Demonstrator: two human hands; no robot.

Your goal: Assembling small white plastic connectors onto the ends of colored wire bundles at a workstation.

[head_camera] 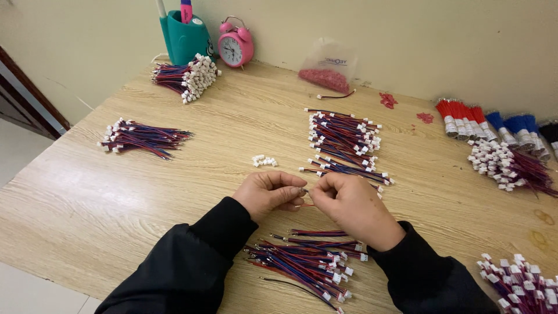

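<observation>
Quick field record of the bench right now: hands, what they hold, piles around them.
left hand: pinching one end of a thin wire
right hand: pinching the same wire
nearest pile: red and blue wire leads, between the forearms
loose parts: white connectors, ahead of the hands
centre pile: finished leads
back edge: pink alarm clock, teal holder
surface: wooden table

Light wood-grain table (174,192) vs. a beige wall. Landmark: pink alarm clock (235,45), far edge. Teal holder (185,38) just left of it, w/ a wire bundle (186,77) in front. Clear bag of red bits (325,70) to the clock's right. Loose white connectors (264,160) well in front, mid-table; wire pile (344,142) right of those.
</observation>
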